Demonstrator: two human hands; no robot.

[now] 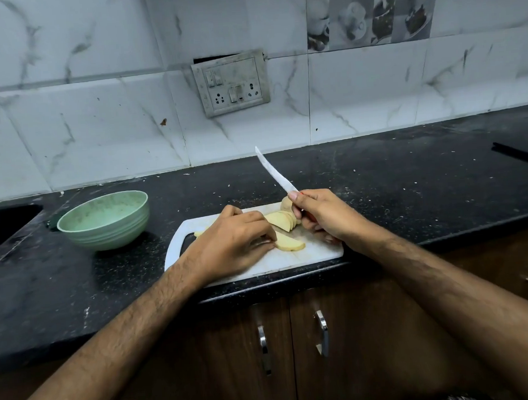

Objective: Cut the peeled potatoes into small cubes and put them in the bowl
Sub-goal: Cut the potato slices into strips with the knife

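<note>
A white cutting board [310, 252] lies at the counter's front edge. On it are several pale potato slices [281, 220], fanned out, and one slice [289, 244] lying apart nearer me. My left hand [231, 242] pinches the near slice at its left end with curled fingers. My right hand [323, 214] grips the handle of a knife [274, 171], whose white blade points up and away, off the board. A whole potato piece [285, 204] peeks out behind my right hand. The green bowl [105, 222] stands left of the board; no potato shows in it.
The black stone counter [411, 183] runs left to right, with a sink recess [2, 224] at far left and a dark hob edge [519, 154] at far right. A switch panel [231, 83] hangs on the tiled wall. Cabinet doors with metal handles [322, 333] are below.
</note>
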